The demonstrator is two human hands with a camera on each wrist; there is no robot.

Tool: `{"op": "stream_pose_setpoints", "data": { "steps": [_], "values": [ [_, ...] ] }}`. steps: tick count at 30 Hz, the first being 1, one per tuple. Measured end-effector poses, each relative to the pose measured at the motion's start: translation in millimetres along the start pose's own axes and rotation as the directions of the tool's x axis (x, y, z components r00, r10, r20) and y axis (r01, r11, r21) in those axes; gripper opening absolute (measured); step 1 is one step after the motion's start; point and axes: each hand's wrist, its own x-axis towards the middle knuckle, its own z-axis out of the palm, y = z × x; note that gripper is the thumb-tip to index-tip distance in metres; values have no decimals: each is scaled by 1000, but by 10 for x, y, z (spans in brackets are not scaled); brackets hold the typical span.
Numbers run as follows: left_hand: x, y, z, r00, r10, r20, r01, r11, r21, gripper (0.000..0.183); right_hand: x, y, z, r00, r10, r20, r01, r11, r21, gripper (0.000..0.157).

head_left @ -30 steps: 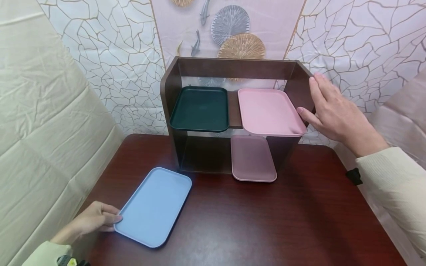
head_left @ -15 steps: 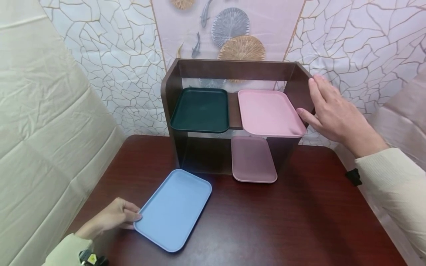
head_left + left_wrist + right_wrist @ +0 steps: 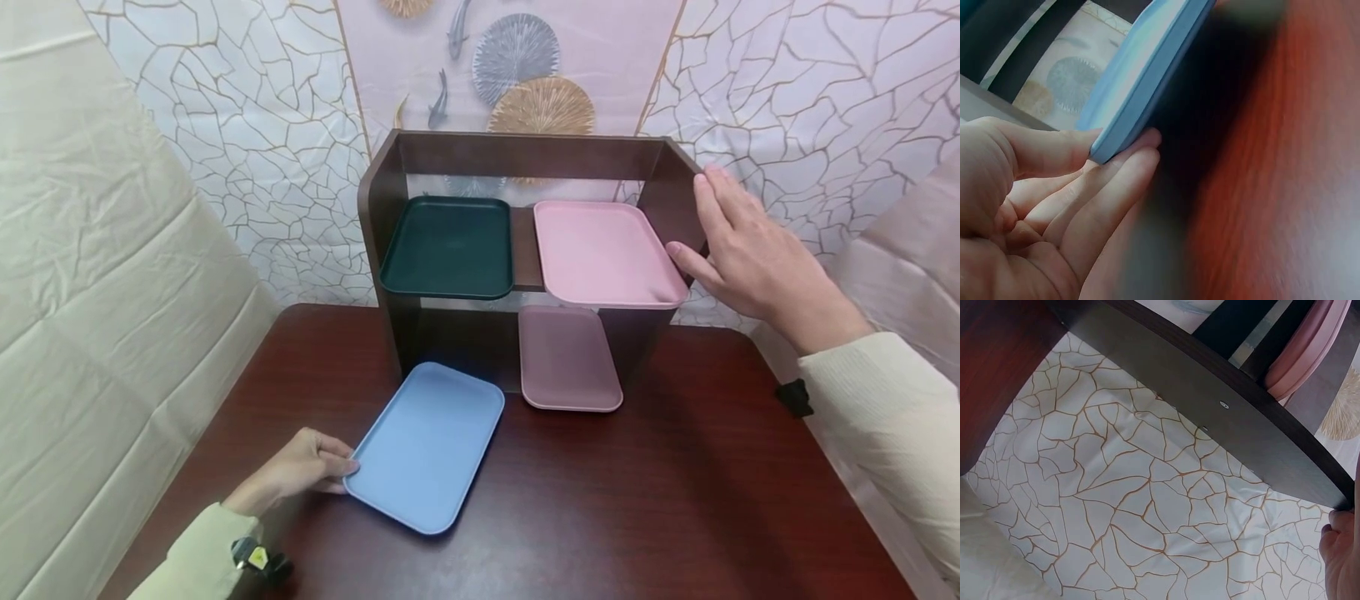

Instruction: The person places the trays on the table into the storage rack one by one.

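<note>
My left hand pinches the near left corner of a light blue rectangular tray. In the left wrist view the thumb lies on top of the tray's rim and the fingers are underneath. The tray is held above the table, its far end close to the lower front of a dark brown two-level rack. Against the rack's right side panel rests my right hand, its fingers straight; only part of that hand shows in the right wrist view.
On the rack's upper level sit a dark green tray at left and a pink tray at right. A mauve tray lies at the lower right, jutting forward. The reddish-brown table extends in front; a patterned cloth hangs behind.
My left hand has carried the blue tray to the right and then forward, toward the rack's lower level. The right hand stays in place on the side panel.
</note>
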Motion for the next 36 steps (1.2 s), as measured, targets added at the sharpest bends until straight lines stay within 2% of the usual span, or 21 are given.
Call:
{"op": "stream_pose_setpoints", "data": {
  "steps": [6,14,21,29,36],
  "values": [
    [167,110,122,996,-16,-85,15,1000,-7,32,5,-2,-11,1000,0,-4,0,1000,-5,82],
    [434,242,269,984,-37,-172,19,994,-106,31,-4,-4,-8,1000,0,-8,0,1000,-7,82],
    [639,318,333,978,-36,-205,-6,979,-203,37,-4,-13,1,1000,-5,-9,5,1000,-3,81],
    [834,372,367,975,-43,-219,-10,972,-236,36,-3,-9,22,999,-19,-31,19,1000,5,81],
    [991,345,446,972,-44,-231,-25,957,-290,39,-4,-13,31,999,-20,-35,21,1000,9,81]
  ]
}}
